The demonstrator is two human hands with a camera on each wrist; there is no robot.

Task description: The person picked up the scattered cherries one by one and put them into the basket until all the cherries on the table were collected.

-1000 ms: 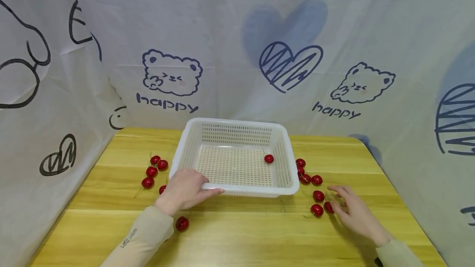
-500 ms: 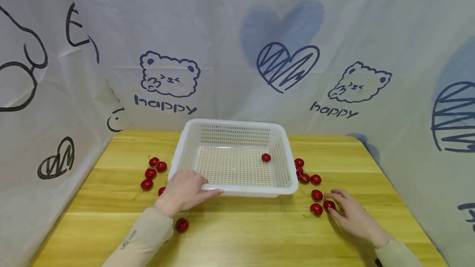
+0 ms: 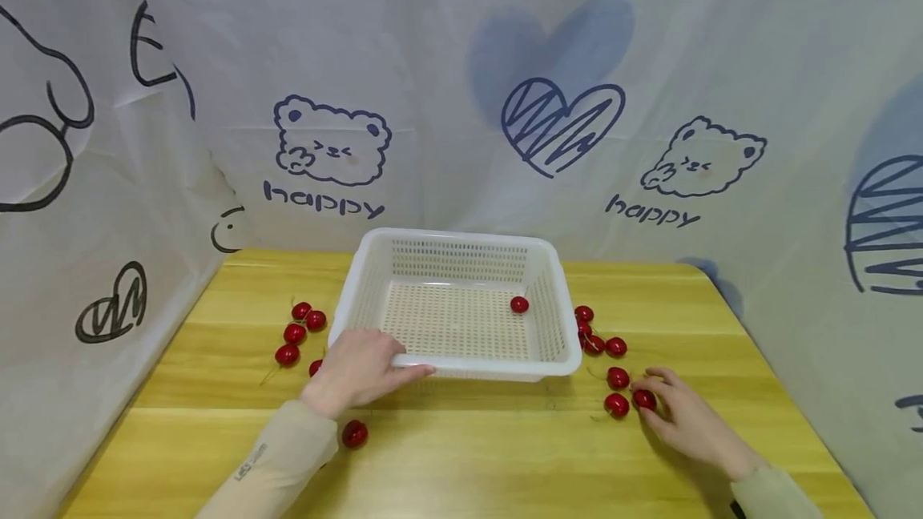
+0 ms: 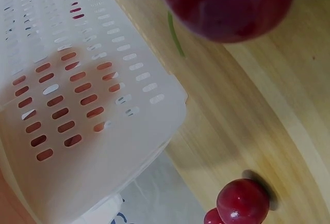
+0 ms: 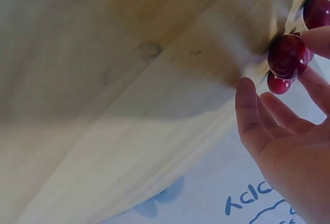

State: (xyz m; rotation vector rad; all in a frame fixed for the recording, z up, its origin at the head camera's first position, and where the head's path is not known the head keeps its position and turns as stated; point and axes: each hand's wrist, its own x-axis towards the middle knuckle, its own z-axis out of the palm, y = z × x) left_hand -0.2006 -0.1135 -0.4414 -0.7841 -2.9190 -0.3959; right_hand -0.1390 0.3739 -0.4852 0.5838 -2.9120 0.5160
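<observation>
My left hand (image 3: pixel 364 371) grips the front-left rim of a white perforated plastic basket (image 3: pixel 476 367), thumb along the outside. In the left wrist view, fingers show through the slots of the basket wall (image 4: pixel 139 131). One red cherry (image 3: pixel 519 305) lies inside the basket, toward its right side. On the table to the right, my right hand (image 3: pixel 688 419) pinches a cherry (image 3: pixel 645 400) between thumb and forefinger. The right wrist view shows that cherry (image 5: pixel 286 58) at the fingertips, the other fingers spread away from it.
Two cherries (image 3: pixel 617 404) lie just left of my right hand. Several more (image 3: pixel 594 344) cluster against the basket's right side. Left of the basket are several cherries (image 3: pixel 294 333), and a single one (image 3: pixel 355 434) lies near my left sleeve. A printed cloth (image 3: pixel 447 102) hangs behind the wooden table (image 3: pixel 461 455).
My right hand's thumb and forefinger have closed in on the cherry, which has shifted slightly. My left hand and the basket stay put.
</observation>
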